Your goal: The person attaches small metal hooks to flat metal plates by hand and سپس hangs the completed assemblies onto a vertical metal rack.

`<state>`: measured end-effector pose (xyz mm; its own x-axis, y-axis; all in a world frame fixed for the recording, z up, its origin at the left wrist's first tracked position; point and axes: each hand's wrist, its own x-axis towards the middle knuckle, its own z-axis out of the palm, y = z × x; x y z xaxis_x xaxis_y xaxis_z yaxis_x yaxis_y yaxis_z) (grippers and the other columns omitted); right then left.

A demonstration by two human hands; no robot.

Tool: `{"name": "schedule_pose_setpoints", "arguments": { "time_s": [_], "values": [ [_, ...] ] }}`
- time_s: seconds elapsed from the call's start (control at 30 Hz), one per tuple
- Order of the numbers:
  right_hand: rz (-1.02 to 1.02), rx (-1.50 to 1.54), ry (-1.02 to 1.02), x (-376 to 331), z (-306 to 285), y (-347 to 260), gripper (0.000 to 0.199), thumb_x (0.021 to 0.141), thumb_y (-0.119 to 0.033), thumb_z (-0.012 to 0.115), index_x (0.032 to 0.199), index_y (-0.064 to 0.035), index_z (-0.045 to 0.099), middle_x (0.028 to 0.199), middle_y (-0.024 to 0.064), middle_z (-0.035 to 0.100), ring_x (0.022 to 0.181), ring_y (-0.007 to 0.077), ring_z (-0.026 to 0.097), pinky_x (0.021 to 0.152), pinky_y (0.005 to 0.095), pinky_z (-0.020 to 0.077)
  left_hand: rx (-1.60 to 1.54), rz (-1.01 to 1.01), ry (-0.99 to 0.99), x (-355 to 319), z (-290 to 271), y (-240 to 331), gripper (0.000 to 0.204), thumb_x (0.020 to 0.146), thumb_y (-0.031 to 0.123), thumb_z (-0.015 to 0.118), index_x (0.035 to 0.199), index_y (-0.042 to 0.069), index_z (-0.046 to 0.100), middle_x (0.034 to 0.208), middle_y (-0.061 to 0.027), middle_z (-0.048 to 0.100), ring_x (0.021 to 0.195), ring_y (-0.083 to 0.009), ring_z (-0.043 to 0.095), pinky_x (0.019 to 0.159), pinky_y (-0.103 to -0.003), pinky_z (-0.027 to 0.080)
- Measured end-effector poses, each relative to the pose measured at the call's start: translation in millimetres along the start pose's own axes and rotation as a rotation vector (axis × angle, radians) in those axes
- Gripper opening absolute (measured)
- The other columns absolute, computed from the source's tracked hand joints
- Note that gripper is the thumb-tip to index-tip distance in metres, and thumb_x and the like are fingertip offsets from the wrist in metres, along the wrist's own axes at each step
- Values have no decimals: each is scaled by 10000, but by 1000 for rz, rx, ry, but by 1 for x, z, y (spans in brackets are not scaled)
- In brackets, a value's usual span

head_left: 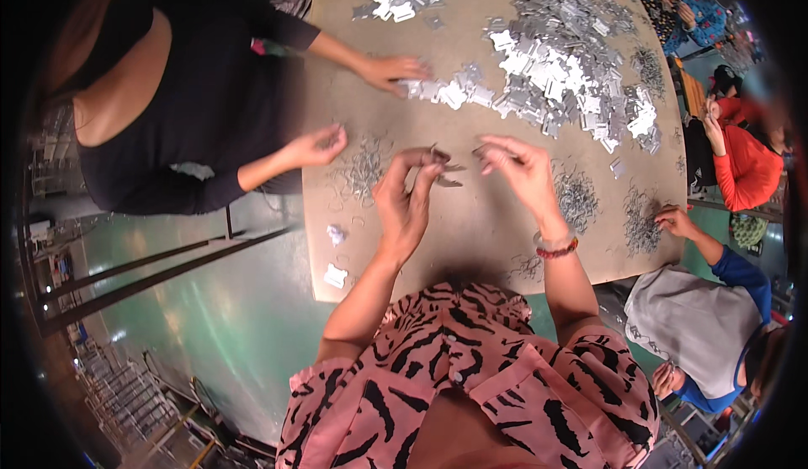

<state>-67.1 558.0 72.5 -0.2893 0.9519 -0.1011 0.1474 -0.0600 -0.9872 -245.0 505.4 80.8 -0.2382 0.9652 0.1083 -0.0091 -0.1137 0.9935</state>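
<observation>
My left hand [406, 204] is raised over the near part of the table, thumb and forefinger pinching a small metal piece [452, 176] with prongs sticking out to the right. Facing it across a short gap is my right hand [523, 176], its fingers drawn together and slightly blurred; a tiny dark thing seems to be at the fingertips, too small to name. Small wire clips lie in a loose pile [360, 170] left of my left hand, and in another pile [577, 202] beside my right wrist.
Flat silver metal plates form a large heap [564, 65] at the far right of the brown table [429, 254]. One plate [335, 275] and a crumpled whitish scrap [336, 234] lie near the left edge. A co-worker's hands [391, 73] reach in from the left; other people sit along the right.
</observation>
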Motion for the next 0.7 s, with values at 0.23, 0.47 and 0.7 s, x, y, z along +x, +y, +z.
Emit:
{"name": "schedule_pose_setpoints", "arguments": {
  "time_s": [0.23, 0.47, 0.7],
  "values": [
    [-113, -928, 374, 119, -102, 161, 299, 758, -111, 632, 1037, -8, 602, 802, 194, 623, 769, 312, 590, 715, 366, 462, -11, 211, -42, 6, -4, 4, 67, 847, -25, 521, 867, 0, 462, 925, -148, 574, 860, -176, 552, 718, -270, 452],
    [319, -1083, 370, 146, -77, 155, 740, 603, -69, 758, 1249, -94, 398, 1177, 231, 413, 1032, 403, 475, 883, 428, 431, 75, 203, 10, -2, -11, -2, 80, 843, -7, 544, 862, 0, 467, 916, -146, 575, 871, -190, 555, 744, -287, 457],
    [182, -637, 524, 103, -82, 184, 752, 592, -65, 756, 1253, -53, 396, 1056, 248, 507, 858, 376, 571, 821, 375, 467, 6, 157, 16, -15, -1, 11, 69, 835, -4, 552, 855, -2, 487, 904, -133, 589, 857, -172, 556, 735, -264, 443]
  ]
}}
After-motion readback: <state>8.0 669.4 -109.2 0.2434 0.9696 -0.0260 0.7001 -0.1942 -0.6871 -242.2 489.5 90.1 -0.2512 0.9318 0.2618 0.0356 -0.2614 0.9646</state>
